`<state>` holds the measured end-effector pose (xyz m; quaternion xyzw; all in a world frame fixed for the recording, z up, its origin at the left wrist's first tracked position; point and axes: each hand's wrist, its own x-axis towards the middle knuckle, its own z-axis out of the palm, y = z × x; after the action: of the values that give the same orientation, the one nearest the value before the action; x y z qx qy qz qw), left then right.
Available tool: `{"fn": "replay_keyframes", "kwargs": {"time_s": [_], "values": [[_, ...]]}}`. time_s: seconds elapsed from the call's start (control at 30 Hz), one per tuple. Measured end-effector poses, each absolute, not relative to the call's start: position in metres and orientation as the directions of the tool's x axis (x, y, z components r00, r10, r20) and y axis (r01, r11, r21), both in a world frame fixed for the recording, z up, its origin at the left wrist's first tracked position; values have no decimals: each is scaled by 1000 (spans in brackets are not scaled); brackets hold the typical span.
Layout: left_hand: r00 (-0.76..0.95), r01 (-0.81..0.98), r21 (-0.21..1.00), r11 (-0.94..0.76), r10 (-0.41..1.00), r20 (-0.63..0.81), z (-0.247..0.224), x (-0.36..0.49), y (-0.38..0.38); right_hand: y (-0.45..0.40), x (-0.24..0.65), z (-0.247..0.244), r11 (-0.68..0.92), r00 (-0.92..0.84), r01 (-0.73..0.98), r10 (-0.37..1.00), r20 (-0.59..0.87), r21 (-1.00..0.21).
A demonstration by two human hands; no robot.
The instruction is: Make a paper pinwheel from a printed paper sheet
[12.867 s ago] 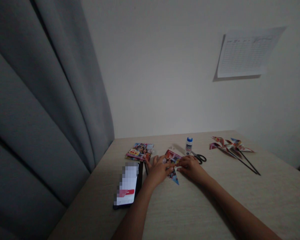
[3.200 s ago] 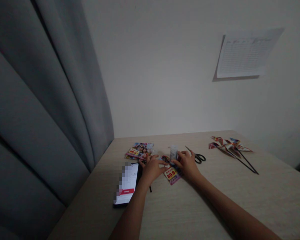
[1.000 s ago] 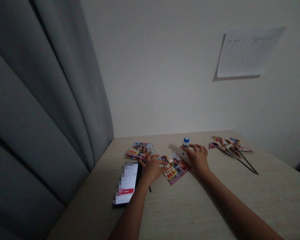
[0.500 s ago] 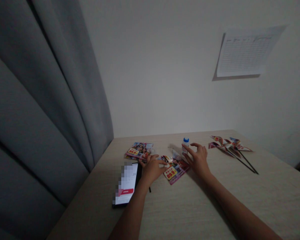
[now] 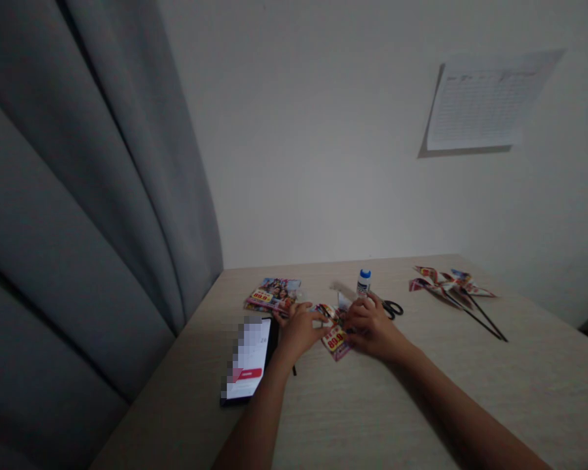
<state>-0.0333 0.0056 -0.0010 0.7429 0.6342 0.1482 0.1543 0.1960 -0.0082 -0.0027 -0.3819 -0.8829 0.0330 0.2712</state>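
Observation:
A colourful printed paper with a folded part lies mid-table between both hands. My left hand rests at its left side, thumb and fingers apart, beside the phone. Over the paper's right part is my right hand, fingers bent and drawn together on the paper; its fingertips partly hide what they touch. A glue stick with a blue cap stands upright just behind my right hand. Black scissors handles show to the right of that hand.
A lit phone lies at the left, with a stack of printed papers behind it. Two dark sticks extend from a paper pinwheel at the right. A grey curtain hangs left; a printed sheet is on the wall.
My right hand has moved left and down from beside the glue stick onto the paper, and its fingers have drawn together. The scissors handles have come into view. My left hand has barely moved.

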Motion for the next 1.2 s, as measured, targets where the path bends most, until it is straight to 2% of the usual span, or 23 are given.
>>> {"fn": "replay_keyframes", "kwargs": {"time_s": [0.27, 0.7, 1.2], "values": [[149, 890, 431, -148, 988, 32, -4, -34, 7, -9, 198, -2, 691, -591, 672, 717, 369, -266], [149, 885, 443, -143, 989, 21, -5, -35, 8, -12, 195, 1, 656, -575, 710, 750, 326, -257], [152, 886, 440, -148, 988, 26, -5, -35, 8, -9, 198, 0, 703, -623, 679, 705, 340, -211]]}}
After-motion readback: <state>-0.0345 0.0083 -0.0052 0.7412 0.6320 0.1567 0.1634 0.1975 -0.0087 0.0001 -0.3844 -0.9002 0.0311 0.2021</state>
